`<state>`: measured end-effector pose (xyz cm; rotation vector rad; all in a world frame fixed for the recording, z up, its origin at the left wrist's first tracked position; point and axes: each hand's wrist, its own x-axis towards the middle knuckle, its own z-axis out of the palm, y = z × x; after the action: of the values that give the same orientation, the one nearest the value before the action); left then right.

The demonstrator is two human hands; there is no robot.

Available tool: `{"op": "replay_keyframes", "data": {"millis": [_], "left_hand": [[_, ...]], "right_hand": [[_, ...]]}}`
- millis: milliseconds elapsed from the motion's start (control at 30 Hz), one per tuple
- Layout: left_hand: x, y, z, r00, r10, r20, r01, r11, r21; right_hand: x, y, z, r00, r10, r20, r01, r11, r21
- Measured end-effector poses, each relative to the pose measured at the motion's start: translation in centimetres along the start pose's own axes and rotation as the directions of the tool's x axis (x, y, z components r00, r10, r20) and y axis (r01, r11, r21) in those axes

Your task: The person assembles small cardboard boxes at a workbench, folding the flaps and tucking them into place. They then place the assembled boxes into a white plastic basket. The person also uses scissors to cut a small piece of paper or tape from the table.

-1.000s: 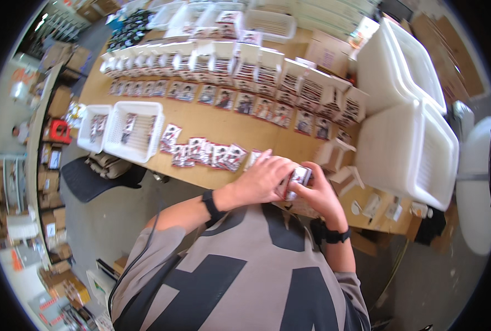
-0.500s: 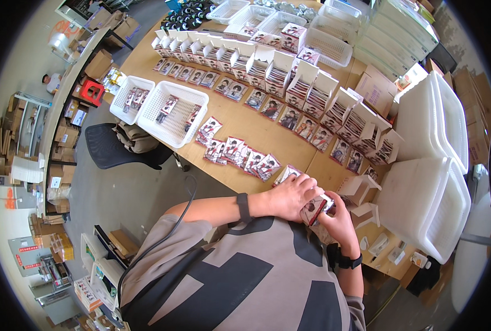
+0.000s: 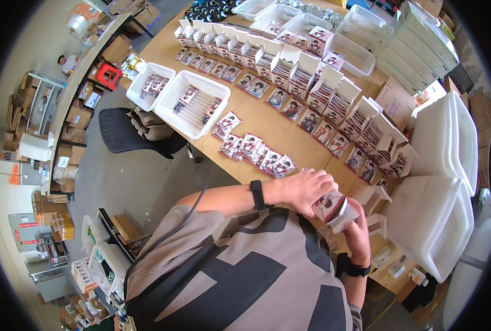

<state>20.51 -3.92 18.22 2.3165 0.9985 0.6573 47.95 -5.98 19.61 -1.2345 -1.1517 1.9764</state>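
Close in front of my chest, both hands are on a small picture-printed bundle (image 3: 328, 204) with a pale lower edge. Whether it is a box or a stack of packets I cannot make out. My left hand (image 3: 307, 189) curls over its upper left side, and my right hand (image 3: 358, 230) grips it from the right and below. Just beyond my left hand, several red-edged picture packets (image 3: 253, 145) lie overlapping on the table (image 3: 223, 165). Open white boxes (image 3: 300, 81) filled with packets stand in a long slanting row, with single packets (image 3: 277, 98) laid out before them.
White baskets (image 3: 193, 128) holding some packets stand at the table's left edge, by a black chair (image 3: 118, 129). Large translucent bins (image 3: 422, 220) crowd the right side. Empty white cartons (image 3: 372, 196) sit near my right hand. More baskets (image 3: 353, 52) are at the back.
The bundle has tilted and turned in my hands, showing more of its pale edge. The whole view has shifted, so the table sits slightly further right.
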Motion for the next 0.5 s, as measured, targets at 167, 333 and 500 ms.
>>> {"op": "replay_keyframes", "data": {"millis": [167, 333, 500], "left_hand": [[0.7, -1.0, -1.1, 0.999, 0.038, -0.007, -0.038, 0.997, 0.061], [1.2, 0.6, -2.4, 0.989, -0.148, 0.014, 0.142, 0.969, 0.202], [1.8, 1.4, -2.3, 0.978, -0.209, -0.029, 0.210, 0.949, 0.237]], "right_hand": [[0.4, 1.0, -1.9, 0.976, -0.141, -0.164, 0.157, 0.984, 0.087], [-0.6, -2.7, 2.1, 0.607, -0.790, 0.082, 0.235, 0.080, -0.969], [-0.2, -2.8, 4.7, 0.722, -0.682, 0.121, 0.459, 0.341, -0.820]]}}
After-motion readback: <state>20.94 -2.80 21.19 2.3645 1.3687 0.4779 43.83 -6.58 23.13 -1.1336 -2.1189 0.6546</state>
